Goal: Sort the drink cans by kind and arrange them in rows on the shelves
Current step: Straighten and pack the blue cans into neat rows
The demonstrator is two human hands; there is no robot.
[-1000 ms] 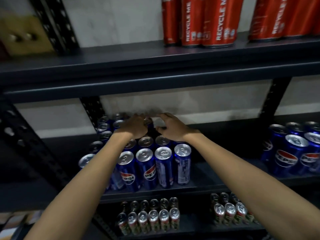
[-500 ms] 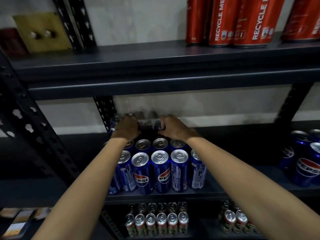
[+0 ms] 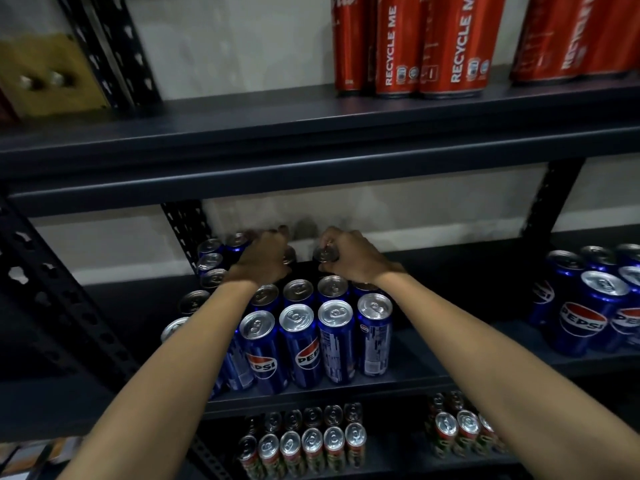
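Slim blue Pepsi cans (image 3: 300, 344) stand in tight rows on the middle shelf (image 3: 408, 382). Both my arms reach over them to the back of the block. My right hand (image 3: 353, 256) curls its fingers round the top of a blue can (image 3: 326, 254) at the rear. My left hand (image 3: 265, 259) covers the tops of the back cans beside it, fingers bent over a can that is mostly hidden (image 3: 289, 255). More blue Pepsi cans (image 3: 588, 306) stand grouped at the right end of the same shelf.
Tall red cans (image 3: 412, 46) line the upper shelf (image 3: 277, 140). Small cans in two groups (image 3: 304, 445) (image 3: 460, 431) fill the bottom shelf. Black perforated uprights (image 3: 55, 306) frame the left side; a yellow block (image 3: 45, 74) sits top left.
My hands, close together over the back cans a second ago, have parted a little, and the right hand's can now shows between them. The view has shifted, moving the can block rightward.
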